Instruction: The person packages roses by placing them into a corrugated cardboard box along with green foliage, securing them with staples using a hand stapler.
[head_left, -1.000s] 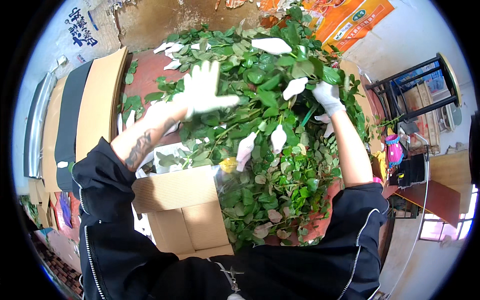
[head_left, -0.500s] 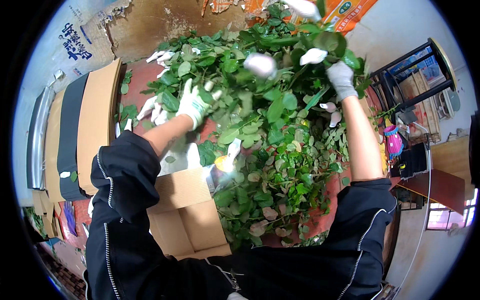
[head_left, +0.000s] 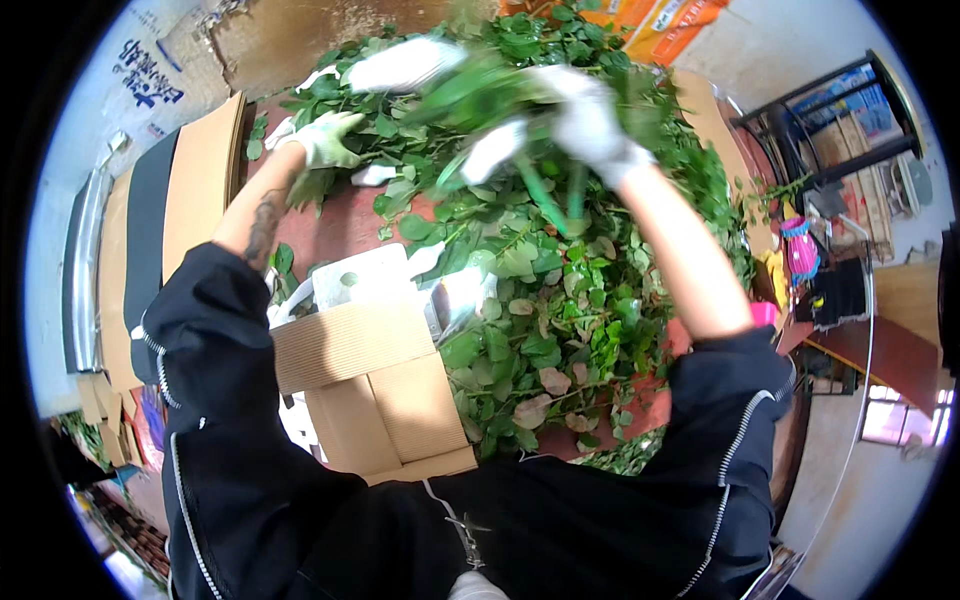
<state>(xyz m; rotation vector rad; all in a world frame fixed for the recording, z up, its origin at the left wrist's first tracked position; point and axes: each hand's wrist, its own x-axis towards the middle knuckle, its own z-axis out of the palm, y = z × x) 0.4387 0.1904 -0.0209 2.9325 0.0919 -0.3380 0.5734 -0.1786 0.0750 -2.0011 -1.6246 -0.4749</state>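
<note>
My right hand (head_left: 590,125), in a pale grey glove and smeared by motion, grips a few rose stems (head_left: 470,100) above a leafy heap. Their leaves are blurred, and white-wrapped buds (head_left: 405,65) show at the left end. Another white-wrapped bud (head_left: 495,150) hangs just below them. At the heap's left edge, my left hand (head_left: 328,140) wears a white-green glove, its fingers apart over some leaves and white-wrapped buds. The heap of cut rose stems (head_left: 560,300) spreads over the red tabletop (head_left: 335,230), green with some brownish leaves.
An open cardboard box (head_left: 375,400) sits close to my body, with a white container (head_left: 360,275) behind it. Stacked cardboard sheets (head_left: 195,170) stand at the left. A black-framed stool (head_left: 850,120) and a pink item (head_left: 800,248) are at the right. Orange bags (head_left: 665,30) lie at the back.
My right hand has moved left from the heap's far right side, carrying the rose stems across. My left hand has shifted left and toward the back, off the middle leaves. The view has tilted slightly.
</note>
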